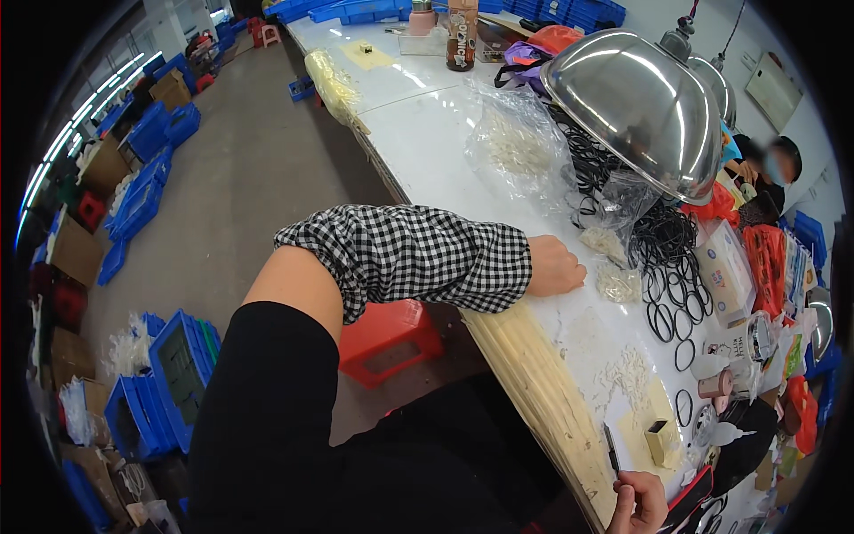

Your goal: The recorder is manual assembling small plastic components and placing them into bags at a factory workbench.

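My left hand, its forearm in a black-and-white checked sleeve cover, rests on the white table with the fingers curled under. Whatever they may hold is hidden. Beside it lie small clear bags of pale bits. At the near right end of the table, my right hand pinches a slim black pen-like tool between thumb and fingers. Close to its tip stands a small cream block with a dark opening on a yellowish sheet. Loose small white pieces are scattered just beyond.
Black rubber-like rings pile up along the table's right side, beneath a large shiny metal lamp shade. A clear bag of white pieces and a brown bottle lie farther off. A red stool stands under the table edge; blue crates line the floor at left.
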A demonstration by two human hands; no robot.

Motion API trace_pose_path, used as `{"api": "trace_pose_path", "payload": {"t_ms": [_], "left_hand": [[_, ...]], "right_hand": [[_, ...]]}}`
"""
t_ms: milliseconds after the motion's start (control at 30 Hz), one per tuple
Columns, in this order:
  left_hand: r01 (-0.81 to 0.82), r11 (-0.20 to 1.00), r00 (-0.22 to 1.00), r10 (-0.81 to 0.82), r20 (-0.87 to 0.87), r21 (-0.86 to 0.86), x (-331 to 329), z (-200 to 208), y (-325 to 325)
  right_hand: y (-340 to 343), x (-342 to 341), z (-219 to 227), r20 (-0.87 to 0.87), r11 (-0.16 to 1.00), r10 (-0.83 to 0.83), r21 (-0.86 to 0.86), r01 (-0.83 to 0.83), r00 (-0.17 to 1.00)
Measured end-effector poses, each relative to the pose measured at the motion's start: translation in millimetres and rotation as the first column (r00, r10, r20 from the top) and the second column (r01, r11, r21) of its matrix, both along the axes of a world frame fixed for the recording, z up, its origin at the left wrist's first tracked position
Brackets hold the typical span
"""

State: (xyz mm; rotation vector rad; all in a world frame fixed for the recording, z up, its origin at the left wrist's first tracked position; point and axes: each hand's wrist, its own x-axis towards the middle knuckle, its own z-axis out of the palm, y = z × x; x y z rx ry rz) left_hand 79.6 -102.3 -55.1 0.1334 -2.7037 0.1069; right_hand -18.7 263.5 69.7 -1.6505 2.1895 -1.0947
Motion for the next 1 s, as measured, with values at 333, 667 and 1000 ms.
{"api": "trace_pose_path", "payload": {"t_ms": [333, 667, 1000], "left_hand": [[-0.059, 0.898, 0.928, 0.210, -0.308, 0.435, 1, 3, -10], [0.388, -0.751, 0.916, 0.379, -0.133, 0.535, 12, 29, -35], [0.457, -0.889, 0.874, 0.449, -0.187, 0.001, 11, 18, -33]], "right_hand": [[-22, 5, 36, -0.113, 0.986, 0.124, 0.129, -0.109, 0.986], [-131, -29, 28, 0.001, 0.945, 0.282, 0.172, -0.278, 0.959], [-287, -84, -7, 0.610, 0.999, 0.041, -0.014, -0.041, 0.791]]}}
